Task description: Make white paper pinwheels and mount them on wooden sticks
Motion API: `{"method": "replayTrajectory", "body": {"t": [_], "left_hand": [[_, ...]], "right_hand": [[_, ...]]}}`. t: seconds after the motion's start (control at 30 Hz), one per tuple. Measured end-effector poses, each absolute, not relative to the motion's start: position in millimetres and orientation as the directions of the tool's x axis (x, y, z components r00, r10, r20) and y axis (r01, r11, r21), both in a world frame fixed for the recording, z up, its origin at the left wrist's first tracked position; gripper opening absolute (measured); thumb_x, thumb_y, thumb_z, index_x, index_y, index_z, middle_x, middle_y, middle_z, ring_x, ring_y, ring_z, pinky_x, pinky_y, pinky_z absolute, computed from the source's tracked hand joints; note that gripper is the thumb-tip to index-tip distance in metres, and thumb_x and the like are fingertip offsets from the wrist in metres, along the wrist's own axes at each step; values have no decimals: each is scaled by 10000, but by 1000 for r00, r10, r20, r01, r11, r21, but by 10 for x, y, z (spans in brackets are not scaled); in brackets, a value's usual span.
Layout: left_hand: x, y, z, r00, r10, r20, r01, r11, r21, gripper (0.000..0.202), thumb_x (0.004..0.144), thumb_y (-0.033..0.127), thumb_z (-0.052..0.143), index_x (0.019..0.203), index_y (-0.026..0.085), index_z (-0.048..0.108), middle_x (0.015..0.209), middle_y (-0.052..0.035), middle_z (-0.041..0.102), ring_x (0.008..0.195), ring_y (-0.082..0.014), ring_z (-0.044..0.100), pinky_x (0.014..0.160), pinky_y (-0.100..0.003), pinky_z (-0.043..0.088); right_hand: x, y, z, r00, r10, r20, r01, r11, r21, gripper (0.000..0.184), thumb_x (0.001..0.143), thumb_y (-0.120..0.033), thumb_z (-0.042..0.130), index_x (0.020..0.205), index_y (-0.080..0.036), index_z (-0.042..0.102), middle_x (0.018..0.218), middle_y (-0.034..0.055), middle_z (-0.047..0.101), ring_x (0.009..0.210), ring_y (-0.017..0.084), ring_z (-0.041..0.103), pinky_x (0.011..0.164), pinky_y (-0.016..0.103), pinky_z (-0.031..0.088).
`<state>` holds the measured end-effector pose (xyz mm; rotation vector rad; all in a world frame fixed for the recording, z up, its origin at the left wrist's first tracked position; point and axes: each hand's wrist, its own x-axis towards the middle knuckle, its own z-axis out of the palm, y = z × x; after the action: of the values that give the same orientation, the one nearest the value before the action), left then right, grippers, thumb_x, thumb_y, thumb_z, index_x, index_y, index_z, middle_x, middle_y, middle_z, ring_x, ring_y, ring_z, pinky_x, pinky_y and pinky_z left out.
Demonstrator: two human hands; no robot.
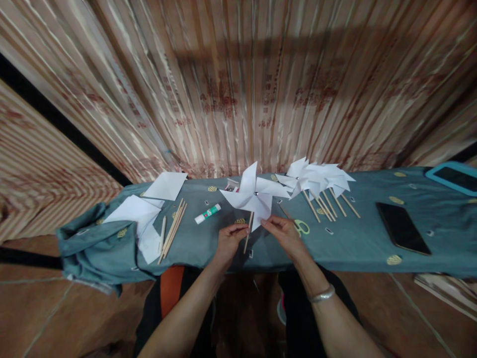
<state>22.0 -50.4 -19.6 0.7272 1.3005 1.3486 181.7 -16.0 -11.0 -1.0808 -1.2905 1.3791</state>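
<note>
A white paper pinwheel (260,203) with a silver pin at its centre is held up in front of me, over the table. Its thin wooden stick (246,242) points down towards me. My left hand (231,240) pinches that stick just below the blades. With thumb and finger, my right hand (283,233) grips the tip of the lowest paper blade. Behind the pinwheel, a small box of pins (231,186) is partly covered. To the right of my right hand lie scissors with light green handles (303,227), their blades partly hidden.
Several finished pinwheels (316,178) lie at the back right. A glue stick (207,214), loose wooden sticks (173,231), a pale pencil-like stick (163,233) and white paper sheets (134,214) are on the left. A black phone (402,227) and a blue-framed device (455,176) rest on the right.
</note>
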Motion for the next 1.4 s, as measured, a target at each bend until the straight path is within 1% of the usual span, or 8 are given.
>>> {"method": "replayTrajectory", "body": {"t": [0.4,0.47,0.6,0.73,0.83,0.93,1.2,1.4], "left_hand": [[188,-497,-192,-239,947,-215,-257,151,955,256,482,320,847,682,177,775,706,-51,746,662,-172,640,716,-297,499],[161,-489,-177,-257,940,-226,-275,153,949,266,462,323,853,675,185,773,728,-52,753,678,-177,647,729,-301,504],[126,-492,-154,-270,930,-248,-290,167,942,276,428,318,859,656,192,769,730,-51,756,680,-173,648,734,-295,504],[126,-511,-176,-219,941,-258,-262,198,944,263,437,314,858,652,190,772,681,-44,742,649,-167,637,716,-294,503],[137,-521,-201,-173,952,-252,-237,208,949,254,447,311,862,647,183,773,665,-45,734,639,-169,637,711,-299,503],[145,-524,-208,-141,960,-243,-204,212,956,247,452,316,861,634,175,771,648,-50,726,630,-177,638,692,-305,505],[139,-516,-187,-169,953,-253,-205,217,954,257,441,339,860,626,188,766,649,-38,727,617,-163,622,667,-284,495],[130,-514,-146,-187,947,-260,-227,216,950,272,417,333,869,615,181,761,618,-28,714,586,-143,595,649,-269,478]], "right_hand": [[1770,-197,-97,-276,957,93,84,120,-989,298,737,-486,687,724,-196,751,761,33,734,739,206,639,736,325,479],[1855,-176,-66,-185,977,109,106,130,-986,305,735,-492,689,684,-196,741,763,37,736,741,208,643,735,327,478],[2074,-95,-69,181,978,106,42,100,-994,346,729,-530,686,651,-195,727,735,43,734,766,221,651,765,349,483],[2205,-32,-105,397,907,139,-11,156,-988,339,684,-498,741,824,-189,744,826,45,740,823,214,651,811,359,491],[2224,3,-134,392,907,154,-6,169,-986,377,673,-467,761,927,-189,743,963,66,736,899,218,650,866,374,484],[2218,32,-163,372,917,144,-38,171,-985,329,670,-455,770,868,-193,755,1046,79,726,986,237,644,942,400,462],[2142,-9,-118,343,938,39,-154,97,-983,263,600,-444,812,725,-218,762,945,47,750,920,234,659,917,404,478],[2088,-21,-151,299,954,24,-131,66,-989,283,594,-461,814,724,-215,760,933,45,756,884,227,672,865,379,501]]}}
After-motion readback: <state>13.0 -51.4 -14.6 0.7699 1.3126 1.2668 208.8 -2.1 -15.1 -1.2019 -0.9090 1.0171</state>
